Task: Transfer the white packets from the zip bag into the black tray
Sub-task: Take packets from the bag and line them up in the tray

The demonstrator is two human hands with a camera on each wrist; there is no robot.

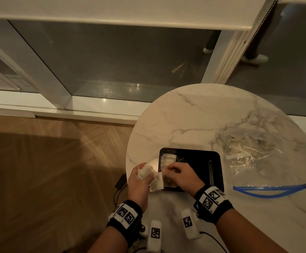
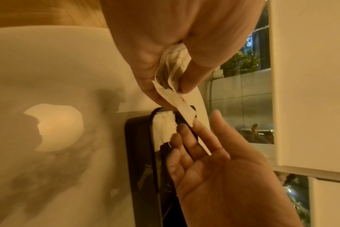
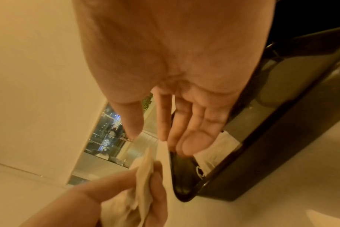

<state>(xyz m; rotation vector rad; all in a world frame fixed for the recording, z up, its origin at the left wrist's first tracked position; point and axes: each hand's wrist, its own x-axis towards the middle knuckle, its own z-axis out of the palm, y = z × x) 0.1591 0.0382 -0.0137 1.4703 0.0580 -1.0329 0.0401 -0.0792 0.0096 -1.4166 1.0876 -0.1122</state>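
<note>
My left hand (image 1: 139, 177) grips a bunch of white packets (image 1: 146, 172) just off the left rim of the black tray (image 1: 219, 170). In the left wrist view the packets (image 2: 172, 67) sit bunched between thumb and fingers, and one hangs down. My right hand (image 1: 169, 169) hovers over the tray's near-left corner, fingers straight (image 2: 202, 133), with the hanging packet's tip touching its index finger. Other white packets (image 1: 169, 158) lie in the tray's far-left corner. To the right on the table lies the clear zip bag (image 1: 254, 154) with its blue zip (image 1: 272, 189) parted and more packets inside.
The round marble table (image 1: 203, 115) ends just left of my left hand, above a wood floor (image 1: 48, 170). A black adapter with a cable (image 1: 120, 180) lies on the floor by that edge. A glass door and white frame stand behind the table.
</note>
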